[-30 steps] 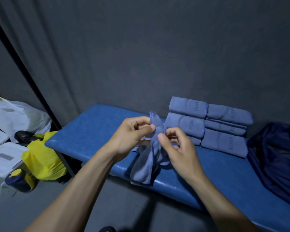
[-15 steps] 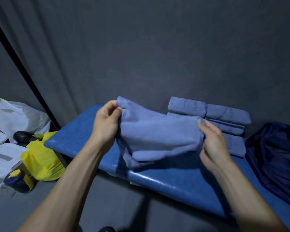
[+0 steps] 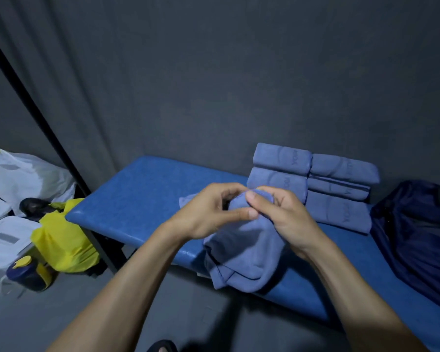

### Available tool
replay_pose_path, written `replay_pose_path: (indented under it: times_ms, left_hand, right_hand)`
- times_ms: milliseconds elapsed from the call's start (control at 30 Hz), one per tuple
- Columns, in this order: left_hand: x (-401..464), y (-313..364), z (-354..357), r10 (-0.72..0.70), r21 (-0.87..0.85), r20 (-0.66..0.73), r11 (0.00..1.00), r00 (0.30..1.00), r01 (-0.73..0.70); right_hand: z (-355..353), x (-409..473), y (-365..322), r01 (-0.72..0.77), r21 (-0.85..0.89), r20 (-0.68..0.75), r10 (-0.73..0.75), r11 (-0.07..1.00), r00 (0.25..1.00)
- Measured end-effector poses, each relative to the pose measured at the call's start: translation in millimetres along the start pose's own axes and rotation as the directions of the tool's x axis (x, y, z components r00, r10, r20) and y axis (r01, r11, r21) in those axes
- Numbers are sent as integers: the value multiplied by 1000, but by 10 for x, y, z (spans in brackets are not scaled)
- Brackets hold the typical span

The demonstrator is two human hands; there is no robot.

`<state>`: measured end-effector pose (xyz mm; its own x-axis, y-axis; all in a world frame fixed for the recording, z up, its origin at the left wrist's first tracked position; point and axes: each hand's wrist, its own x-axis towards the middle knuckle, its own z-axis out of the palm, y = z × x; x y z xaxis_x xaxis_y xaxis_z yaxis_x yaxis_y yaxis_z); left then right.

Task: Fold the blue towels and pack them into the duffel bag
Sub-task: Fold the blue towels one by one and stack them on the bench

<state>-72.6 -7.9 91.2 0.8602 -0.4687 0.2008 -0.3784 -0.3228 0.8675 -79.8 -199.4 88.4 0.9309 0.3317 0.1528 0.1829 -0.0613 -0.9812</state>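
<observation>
Towel [image 3: 241,247] hangs doubled over the bench [image 3: 142,196] edge, top corners pinched together by left hand [image 3: 208,214] and right hand [image 3: 282,219], likely to align edges. Folded stack [image 3: 315,184] waits beside the duffel bag [image 3: 414,240].

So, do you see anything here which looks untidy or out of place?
Nothing looks damaged or spilled. The folded towels sit in two fairly neat stacks on the blue bench. Only the towel pinched by the left hand and right hand hangs bunched over the front edge, being mid-fold.

Unreadable embossed lettering on folded towels [image 3: 313,185]
</observation>
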Motion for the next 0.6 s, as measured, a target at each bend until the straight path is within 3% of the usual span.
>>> replay_pose_path:
  times_ms: [133,300,400,500,567,600]
  left_hand:
    - [38,1,-88,10,-12,-224,1000,974,-13]
    - [0,120,-270,96,-116,-451,979,887,-166]
    - [-29,65,-449,47,-195,-662,953,748,-233]
    - [-60,-70,-678,-115,-333,-821,892,559,-306]
    - [-116,-167,-849,-234,-428,-864,808,446,-404]
    - [-146,-206,-912,-266,-449,-865,790,426,-417]
  right_hand:
    - [-112,-10,117,-96,-111,43,102,989,994]
    - [-253,-13,291,-176,-312,-121,145,934,982]
    - [-340,-25,275,-200,-382,-161,148,902,976]
    - [-446,22,272,-210,-496,-314,51,843,948]
    - [-531,41,217,-182,-303,-387,54,936,921]
    - [-561,36,180,-147,-154,-399,75,977,914]
